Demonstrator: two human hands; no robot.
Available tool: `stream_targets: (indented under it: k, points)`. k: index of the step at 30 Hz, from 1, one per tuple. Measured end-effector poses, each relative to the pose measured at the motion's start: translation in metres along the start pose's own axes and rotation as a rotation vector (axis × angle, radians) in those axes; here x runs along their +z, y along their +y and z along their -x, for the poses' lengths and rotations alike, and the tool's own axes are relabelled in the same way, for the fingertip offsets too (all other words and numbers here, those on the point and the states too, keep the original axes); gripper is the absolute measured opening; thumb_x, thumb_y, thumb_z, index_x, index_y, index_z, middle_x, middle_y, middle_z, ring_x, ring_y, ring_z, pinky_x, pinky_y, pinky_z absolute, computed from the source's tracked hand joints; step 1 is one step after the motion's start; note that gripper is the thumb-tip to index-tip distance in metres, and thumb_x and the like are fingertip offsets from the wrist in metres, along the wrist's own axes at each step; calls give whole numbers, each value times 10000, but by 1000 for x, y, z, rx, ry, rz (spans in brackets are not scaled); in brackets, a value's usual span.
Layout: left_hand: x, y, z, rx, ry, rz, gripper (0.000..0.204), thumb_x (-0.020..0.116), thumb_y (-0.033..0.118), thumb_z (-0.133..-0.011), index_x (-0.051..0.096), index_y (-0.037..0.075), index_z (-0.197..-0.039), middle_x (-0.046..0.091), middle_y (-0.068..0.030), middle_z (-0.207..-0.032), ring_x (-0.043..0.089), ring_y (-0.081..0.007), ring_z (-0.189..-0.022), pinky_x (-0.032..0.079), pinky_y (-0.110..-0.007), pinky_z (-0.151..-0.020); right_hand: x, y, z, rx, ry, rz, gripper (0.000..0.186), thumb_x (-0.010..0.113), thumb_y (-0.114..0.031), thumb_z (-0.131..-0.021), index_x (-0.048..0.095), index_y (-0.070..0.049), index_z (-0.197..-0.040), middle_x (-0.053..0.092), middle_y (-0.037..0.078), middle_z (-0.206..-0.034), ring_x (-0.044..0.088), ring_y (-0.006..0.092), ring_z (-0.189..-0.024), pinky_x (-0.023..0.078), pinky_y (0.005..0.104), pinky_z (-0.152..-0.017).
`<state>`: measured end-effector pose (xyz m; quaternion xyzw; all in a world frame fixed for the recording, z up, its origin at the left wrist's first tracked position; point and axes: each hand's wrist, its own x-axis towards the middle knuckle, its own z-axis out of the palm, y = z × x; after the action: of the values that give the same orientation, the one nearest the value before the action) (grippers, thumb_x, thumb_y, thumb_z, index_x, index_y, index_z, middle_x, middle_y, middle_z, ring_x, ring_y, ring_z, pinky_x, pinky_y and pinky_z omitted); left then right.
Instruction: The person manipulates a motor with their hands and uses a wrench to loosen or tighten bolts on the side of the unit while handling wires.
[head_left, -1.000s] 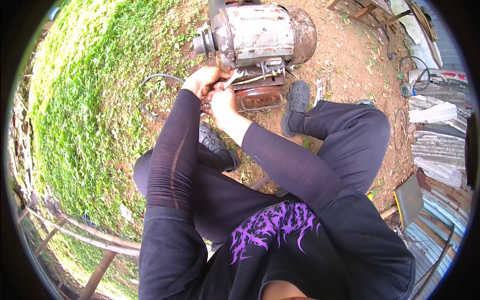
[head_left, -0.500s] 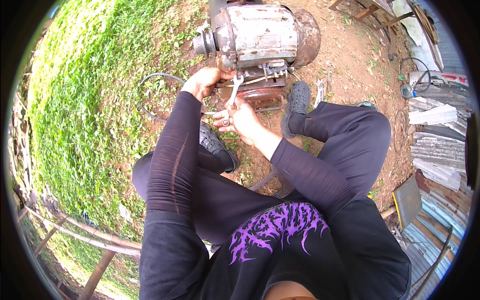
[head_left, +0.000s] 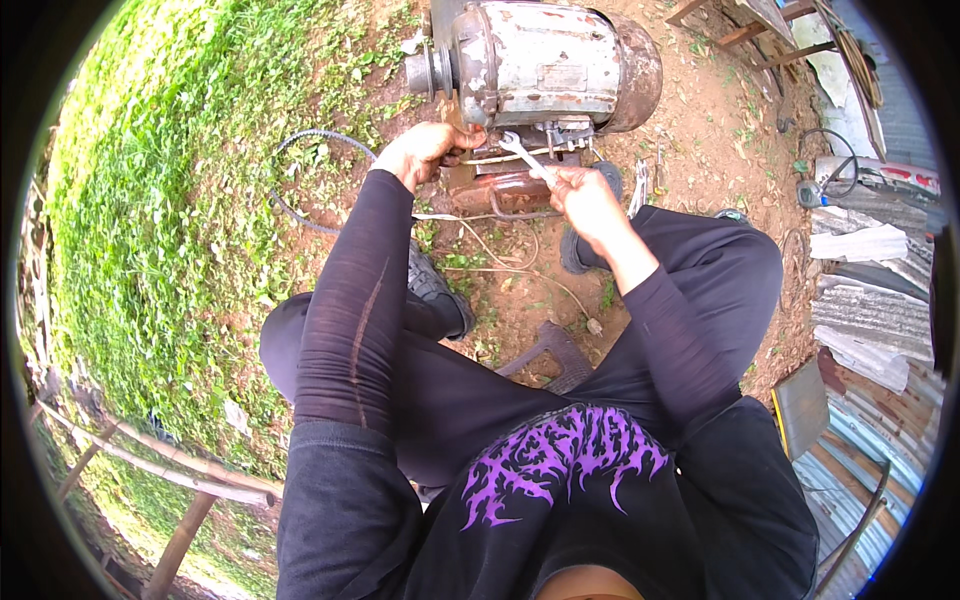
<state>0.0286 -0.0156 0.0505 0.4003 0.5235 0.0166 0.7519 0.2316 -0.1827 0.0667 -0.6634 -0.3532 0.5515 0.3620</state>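
Observation:
A worn electric motor (head_left: 545,75) with flaking white paint and rust stands ahead of me, its grey pulley (head_left: 430,75) at the left end. My right hand (head_left: 592,205) grips an open-end wrench (head_left: 528,160) by its lower end. The wrench slants up to the left, with its jaw close to the motor's underside. At the lower left edge of the motor, the fingers of my left hand (head_left: 425,152) are pinched together; what they hold is too small to make out. Below the motor sits a rusty red-brown metal base (head_left: 510,190).
A black belt or hose loop (head_left: 280,180) lies on the grass at left. A thin cord (head_left: 535,268) runs over the dirt between my feet. More wrenches (head_left: 640,185) lie beyond my right shoe. Corrugated sheets (head_left: 865,290) line the right side; a bamboo rail (head_left: 190,478) stands lower left.
My right hand has moved right and slightly up with the wrench, which has swung from near upright to a slant. My left hand stays at the motor's lower left edge, fingers pinched.

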Motion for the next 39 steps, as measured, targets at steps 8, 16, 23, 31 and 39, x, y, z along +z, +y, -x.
stream_targets:
  k: [8, 16, 23, 31, 39]
  points:
    - [-18, -18, -27, 31, -41, 25, 142, 733, 301, -841, 727, 162, -867, 467, 81, -686, 315, -77, -632, 228, -266, -589, -28, -42, -15, 164, -145, 48, 255, 530, -107, -940, 663, -16, -1138, 461, -66, -610, 298, 22, -439, 204, 213, -388]
    - [-11, -14, -14, 73, -59, 54, 119, 727, 282, -850, 715, 166, -822, 449, 85, -668, 309, -78, -624, 220, -258, -590, -26, -38, -24, 226, -155, -22, 192, 553, -114, -905, 701, -36, -1001, 484, -60, -588, 299, 34, -417, 210, 235, -386]
    - [-3, -9, -13, 40, -5, 30, 150, 728, 242, -845, 739, 108, -911, 550, 73, -693, 318, -79, -586, 230, -229, -545, 42, -5, 0, 264, -159, -339, 107, 424, -121, -978, 516, -108, -925, 412, -54, -603, 335, 56, -423, 239, 224, -339]
    - [5, 5, -4, 53, -16, 21, 154, 671, 123, -871, 719, 55, -1001, 646, 19, -835, 409, -76, -625, 322, -222, -553, 151, 18, -20, 74, 214, -798, 91, 425, -138, -994, 482, -82, -951, 442, -18, -731, 445, 66, -605, 355, 223, -479]
    - [-19, -7, -14, -5, -116, 86, 215, 638, 112, -884, 675, 39, -1082, 674, -51, -855, 566, -122, -650, 464, -260, -536, 178, -15, -29, 150, -103, -1201, 57, 420, -131, -1013, 468, -108, -996, 485, 25, -755, 514, 156, -660, 453, 316, -608]
